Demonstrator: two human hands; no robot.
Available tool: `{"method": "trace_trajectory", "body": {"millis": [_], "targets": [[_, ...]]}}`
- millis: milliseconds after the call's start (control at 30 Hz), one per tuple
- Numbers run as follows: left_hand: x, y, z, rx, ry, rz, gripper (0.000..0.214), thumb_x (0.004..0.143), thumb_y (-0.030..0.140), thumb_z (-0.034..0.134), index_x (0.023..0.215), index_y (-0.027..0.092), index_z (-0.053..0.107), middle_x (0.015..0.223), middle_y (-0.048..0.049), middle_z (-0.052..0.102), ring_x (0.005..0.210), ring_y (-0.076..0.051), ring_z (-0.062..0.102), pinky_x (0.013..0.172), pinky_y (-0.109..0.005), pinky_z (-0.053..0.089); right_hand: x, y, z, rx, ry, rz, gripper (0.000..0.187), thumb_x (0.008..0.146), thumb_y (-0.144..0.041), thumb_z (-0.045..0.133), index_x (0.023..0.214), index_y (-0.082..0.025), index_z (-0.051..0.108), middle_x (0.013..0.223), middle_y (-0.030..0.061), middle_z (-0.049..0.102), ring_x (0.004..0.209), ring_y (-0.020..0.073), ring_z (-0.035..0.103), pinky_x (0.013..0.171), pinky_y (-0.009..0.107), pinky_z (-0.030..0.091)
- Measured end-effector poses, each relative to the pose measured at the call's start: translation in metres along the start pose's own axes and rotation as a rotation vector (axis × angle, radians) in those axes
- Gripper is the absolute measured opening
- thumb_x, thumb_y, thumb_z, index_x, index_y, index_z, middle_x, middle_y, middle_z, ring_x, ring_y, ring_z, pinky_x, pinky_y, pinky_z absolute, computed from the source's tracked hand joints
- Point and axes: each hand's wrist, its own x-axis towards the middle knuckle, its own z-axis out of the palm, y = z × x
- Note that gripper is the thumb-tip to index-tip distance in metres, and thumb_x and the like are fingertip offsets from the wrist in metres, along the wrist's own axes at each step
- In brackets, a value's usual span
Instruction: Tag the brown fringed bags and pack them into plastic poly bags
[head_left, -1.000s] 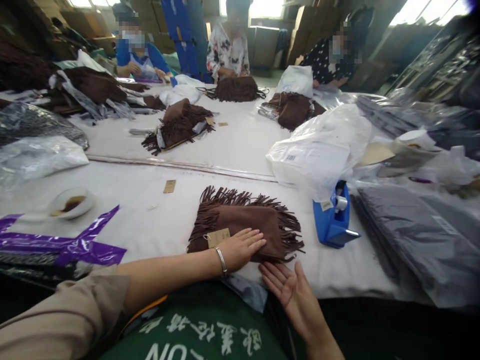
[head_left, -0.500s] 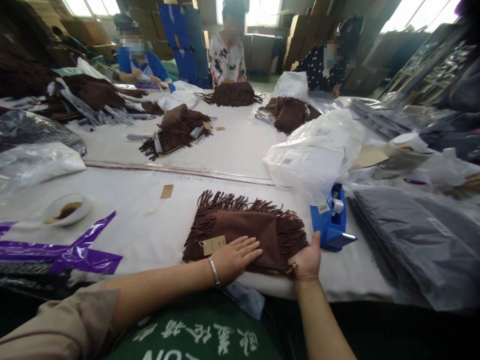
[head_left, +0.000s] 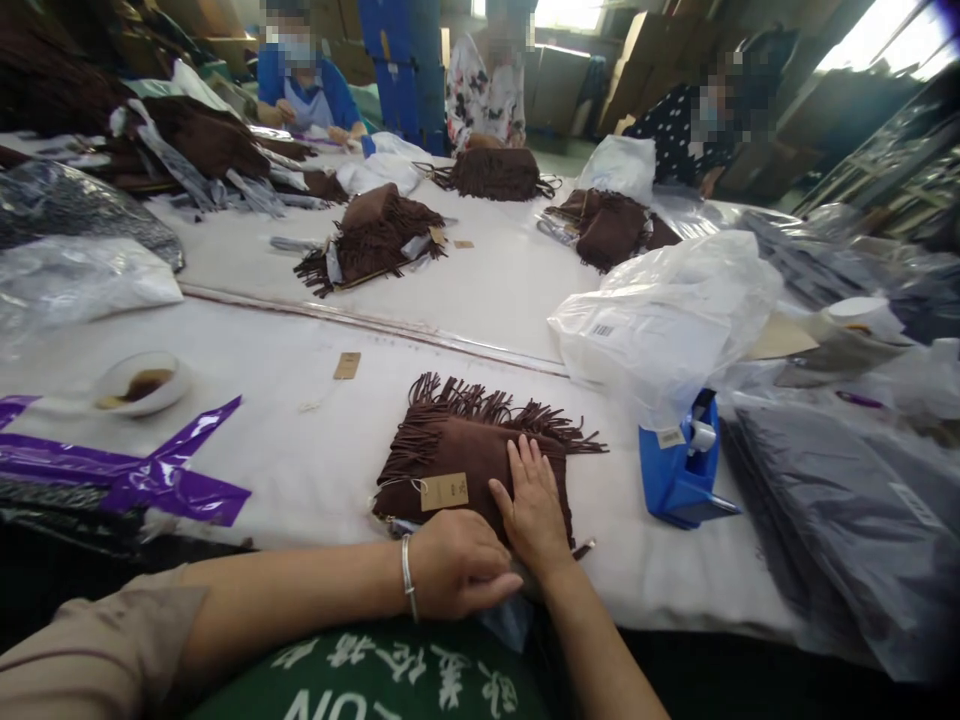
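Observation:
A folded brown fringed scarf with a kraft hang tag lies on the white table right in front of me. My right hand lies flat on the scarf's right half, fingers stretched out. My left hand, a bracelet on its wrist, is at the scarf's near edge with its fingers curled round something at the table edge, seemingly a clear plastic bag.
A blue tape dispenser stands right of the scarf, grey bagged items beyond it. A white plastic bag lies behind. Purple strips and a small bowl are at left. Three people work at the far side among more brown scarves.
My right hand left the scarf's right edge and now lies flat on top; the right fringe is folded in. My left hand slid off the scarf to its near edge and closed.

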Motion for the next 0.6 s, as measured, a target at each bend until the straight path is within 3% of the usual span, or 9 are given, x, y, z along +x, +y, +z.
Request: {"method": "trace_trajectory", "body": {"millis": [67, 133, 200, 233, 300, 367, 433, 500, 600], "targets": [[-0.006, 0.0, -0.029, -0.117, 0.11, -0.119, 0.028, 0.091, 0.027, 0.046, 0.075, 0.016, 0.066, 0.072, -0.0055, 0.068, 0.074, -0.014, 0.064, 0.079, -0.027, 0.049, -0.009, -0.01, -0.012, 0.155, -0.126, -0.085, 0.053, 0.094, -0.046, 0.037, 0.142, -0.024, 0.034, 0.151, 0.0048, 0.028, 0.141, 0.0234, 0.017, 0.116, 0.051, 0.012], [-0.019, -0.018, -0.062, -0.193, 0.258, -0.372, 0.03, 0.092, 0.031, 0.046, 0.076, 0.015, 0.067, 0.076, -0.006, 0.068, 0.076, -0.015, 0.063, 0.08, -0.029, 0.049, -0.023, -0.013, -0.031, 0.399, -0.16, -0.091, 0.045, 0.095, -0.042, 0.035, 0.137, -0.029, 0.042, 0.148, 0.0018, 0.034, 0.139, 0.0227, 0.024, 0.116, 0.049, 0.017], [-0.039, -0.048, -0.093, -0.284, 0.399, -0.72, 0.035, 0.092, 0.04, 0.046, 0.081, 0.014, 0.067, 0.081, -0.0067, 0.068, 0.079, -0.017, 0.063, 0.076, -0.029, 0.051, -0.039, -0.001, -0.054, 0.672, 0.025, 0.066, 0.041, 0.095, -0.042, 0.035, 0.13, -0.028, 0.051, 0.144, 0.0032, 0.041, 0.134, 0.0239, 0.035, 0.114, 0.048, 0.024], [-0.051, -0.066, -0.105, -0.365, 0.446, -0.864, 0.037, 0.09, 0.045, 0.048, 0.085, 0.013, 0.066, 0.083, -0.0075, 0.069, 0.081, -0.018, 0.063, 0.075, -0.029, 0.052, -0.045, 0.011, -0.066, 0.823, 0.18, 0.202, 0.041, 0.095, -0.044, 0.033, 0.125, -0.027, 0.054, 0.14, 0.0045, 0.047, 0.13, 0.0244, 0.041, 0.113, 0.048, 0.028], [-0.072, -0.098, -0.125, -0.594, 0.49, -1.101, 0.042, 0.085, 0.05, 0.054, 0.091, 0.01, 0.065, 0.091, -0.0109, 0.069, 0.088, -0.021, 0.064, 0.08, -0.032, 0.053, -0.05, 0.046, -0.086, 1.028, 0.303, 0.509, 0.042, 0.093, -0.05, 0.035, 0.117, -0.025, 0.059, 0.128, 0.0066, 0.057, 0.121, 0.025, 0.052, 0.11, 0.047, 0.035], [-0.083, -0.123, -0.135, -0.833, 0.48, -1.237, 0.045, 0.082, 0.05, 0.06, 0.099, 0.008, 0.063, 0.098, -0.0141, 0.069, 0.094, -0.022, 0.065, 0.088, -0.034, 0.051, -0.042, 0.08, -0.101, 1.12, 0.145, 0.808, 0.045, 0.09, -0.052, 0.042, 0.114, -0.02, 0.06, 0.124, 0.0103, 0.06, 0.117, 0.0251, 0.055, 0.11, 0.043, 0.035], [-0.08, -0.139, -0.138, -1.027, 0.409, -1.291, 0.047, 0.082, 0.048, 0.061, 0.105, 0.008, 0.062, 0.102, -0.0155, 0.068, 0.096, -0.022, 0.065, 0.092, -0.034, 0.049, -0.023, 0.103, -0.107, 1.197, -0.074, 0.97, 0.048, 0.088, -0.052, 0.046, 0.115, -0.015, 0.06, 0.124, 0.0133, 0.06, 0.117, 0.0252, 0.055, 0.108, 0.04, 0.038], [-0.068, -0.152, -0.137, -1.153, 0.316, -1.31, 0.044, 0.084, 0.046, 0.059, 0.106, 0.008, 0.062, 0.102, -0.0149, 0.069, 0.093, -0.021, 0.066, 0.091, -0.034, 0.049, 0.003, 0.11, -0.106, 1.277, -0.277, 1.003, 0.047, 0.088, -0.051, 0.048, 0.113, -0.014, 0.062, 0.122, 0.0142, 0.061, 0.115, 0.0245, 0.056, 0.103, 0.038, 0.043], [-0.047, -0.171, -0.129, -1.303, 0.171, -1.319, 0.039, 0.087, 0.044, 0.055, 0.101, 0.009, 0.064, 0.097, -0.0121, 0.07, 0.089, -0.019, 0.067, 0.087, -0.032, 0.05, 0.047, 0.1, -0.095, 1.349, -0.555, 0.979, 0.037, 0.09, -0.046, 0.049, 0.104, -0.017, 0.066, 0.114, 0.0111, 0.066, 0.107, 0.0208, 0.062, 0.099, 0.034, 0.046]]}}
